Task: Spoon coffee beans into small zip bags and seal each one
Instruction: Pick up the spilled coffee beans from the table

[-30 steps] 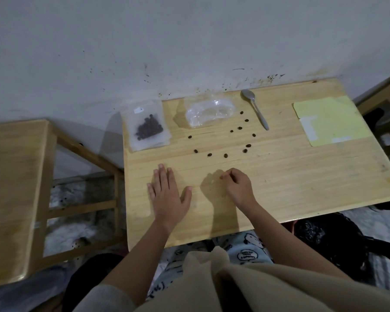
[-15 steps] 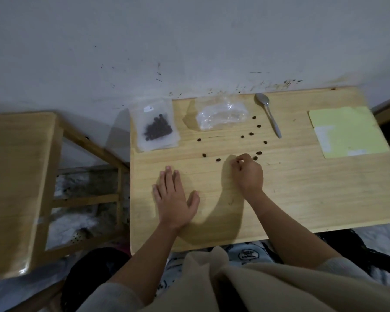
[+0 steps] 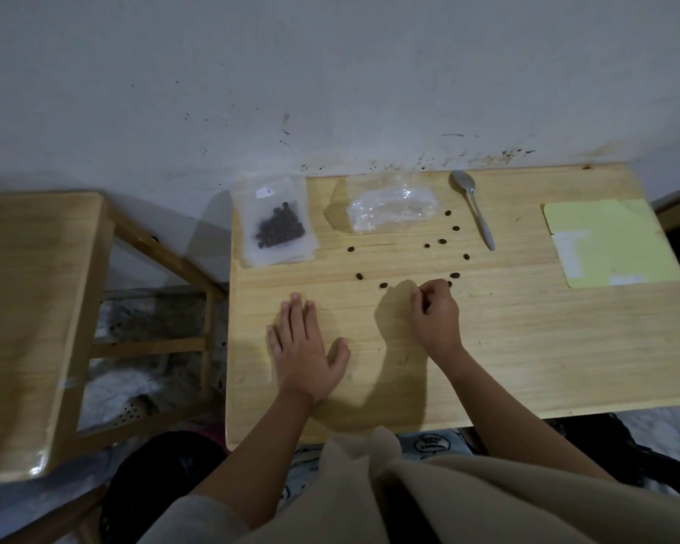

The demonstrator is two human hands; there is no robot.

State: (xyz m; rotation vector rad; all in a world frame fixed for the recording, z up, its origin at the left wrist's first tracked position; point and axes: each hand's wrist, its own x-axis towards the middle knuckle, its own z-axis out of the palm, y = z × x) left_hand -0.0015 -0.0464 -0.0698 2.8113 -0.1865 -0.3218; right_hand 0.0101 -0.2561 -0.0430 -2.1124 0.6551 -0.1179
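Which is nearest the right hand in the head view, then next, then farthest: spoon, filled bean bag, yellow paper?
1. Spoon, beyond the right hand, slightly right.
2. Filled bean bag, far-left corner.
3. Yellow paper, right edge.

I see a wooden table against a stained wall, a yellow-green sheet at its right, a wooden stool left.
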